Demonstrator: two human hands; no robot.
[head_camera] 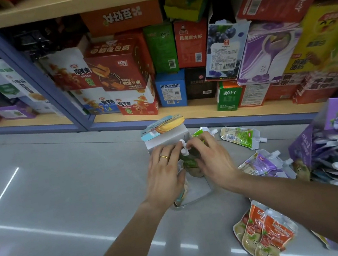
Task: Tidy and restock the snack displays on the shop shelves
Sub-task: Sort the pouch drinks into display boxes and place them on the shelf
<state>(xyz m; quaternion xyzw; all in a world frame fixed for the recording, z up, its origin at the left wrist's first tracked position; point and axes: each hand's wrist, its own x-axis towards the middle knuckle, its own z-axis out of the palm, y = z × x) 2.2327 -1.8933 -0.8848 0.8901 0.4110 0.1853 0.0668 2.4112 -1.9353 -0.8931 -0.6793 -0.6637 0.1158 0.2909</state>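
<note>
Holding green pouches (188, 161) in open box (166, 138)

Both bare forearms reach in from the lower frame; left hand (166, 172) and right hand (211, 156) meet mid-frame, fingers curled.
</note>
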